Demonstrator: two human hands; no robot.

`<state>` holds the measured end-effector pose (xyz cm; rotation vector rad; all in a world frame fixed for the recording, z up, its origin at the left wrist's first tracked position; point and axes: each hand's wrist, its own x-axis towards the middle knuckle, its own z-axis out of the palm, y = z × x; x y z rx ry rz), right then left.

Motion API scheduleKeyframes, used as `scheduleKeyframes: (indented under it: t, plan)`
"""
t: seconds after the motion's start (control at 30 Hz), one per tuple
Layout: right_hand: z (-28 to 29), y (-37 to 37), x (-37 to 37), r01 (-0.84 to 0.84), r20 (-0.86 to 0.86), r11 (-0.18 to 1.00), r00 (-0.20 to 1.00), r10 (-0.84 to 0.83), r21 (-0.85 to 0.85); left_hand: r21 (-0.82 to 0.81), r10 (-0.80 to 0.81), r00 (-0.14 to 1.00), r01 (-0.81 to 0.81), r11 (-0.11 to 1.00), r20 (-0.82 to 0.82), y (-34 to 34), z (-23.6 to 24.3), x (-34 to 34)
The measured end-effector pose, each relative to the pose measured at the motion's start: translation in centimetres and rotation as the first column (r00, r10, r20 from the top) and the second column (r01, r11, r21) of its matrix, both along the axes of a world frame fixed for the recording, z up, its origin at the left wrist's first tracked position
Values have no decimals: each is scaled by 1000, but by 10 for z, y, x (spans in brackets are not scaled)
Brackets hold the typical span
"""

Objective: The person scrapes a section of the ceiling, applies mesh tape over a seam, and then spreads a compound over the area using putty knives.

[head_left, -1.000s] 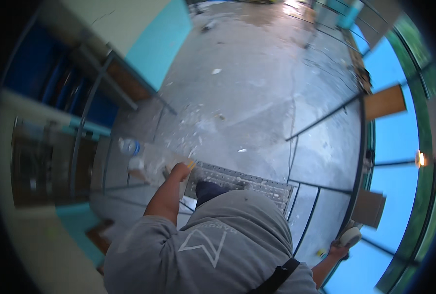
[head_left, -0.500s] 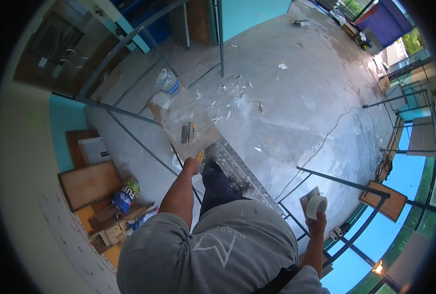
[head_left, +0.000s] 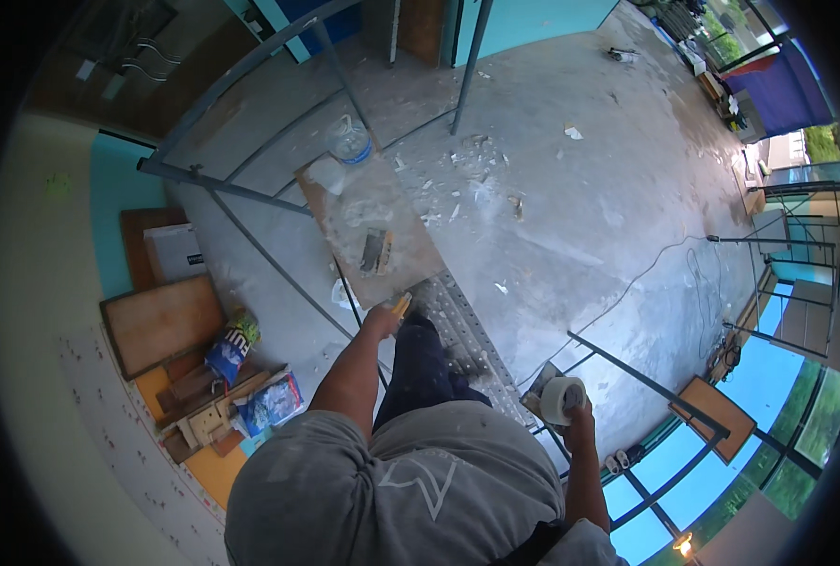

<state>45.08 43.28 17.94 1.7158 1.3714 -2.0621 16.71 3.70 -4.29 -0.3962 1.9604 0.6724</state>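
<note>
My left hand (head_left: 380,322) is closed around a yellow-handled tool (head_left: 402,305), whose exact kind I cannot make out. It is just above the near edge of a dusty board (head_left: 406,274) lying on the perforated metal scaffold platform (head_left: 456,319). Out to the right, my right hand (head_left: 580,426) grips a wide roll of white tape (head_left: 574,400). A flat, thin blade (head_left: 536,385), like a putty knife's, sticks out beside the roll. On the board rest a dark flat-bladed tool with a yellowish edge (head_left: 375,252) and a clear plastic container with a blue band (head_left: 352,146).
Grey scaffold rails (head_left: 250,193) cross at the left, and another rail (head_left: 646,377) stands at the right. White debris (head_left: 481,160) and a cable (head_left: 660,253) lie on the concrete floor below. Wood pieces and bags (head_left: 231,354) are piled by the left wall.
My right hand has come inward to the left with the tape roll and blade. The view has turned a little. My left hand still holds the yellow-handled tool.
</note>
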Motion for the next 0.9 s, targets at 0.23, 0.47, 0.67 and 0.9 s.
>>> scheduleKeyframes:
  t: [0.23,0.47,0.67,0.9]
  plan:
    - [6,-28,-80,-78,-10,995,997,78,-68,-98,-674,739,669,737,-28,-133,-64,43]
    - [-11,-33,-113,-140,-103,989,984,144,42,-85,-389,883,423,902,261,-181,44,23]
    - [-12,-61,-185,-269,-195,963,943,268,25,-164,-452,882,430,888,-136,-195,55,-14]
    - [-2,-97,-282,-448,-277,885,841,464,123,697,300,950,-159,700,-84,-15,191,-109]
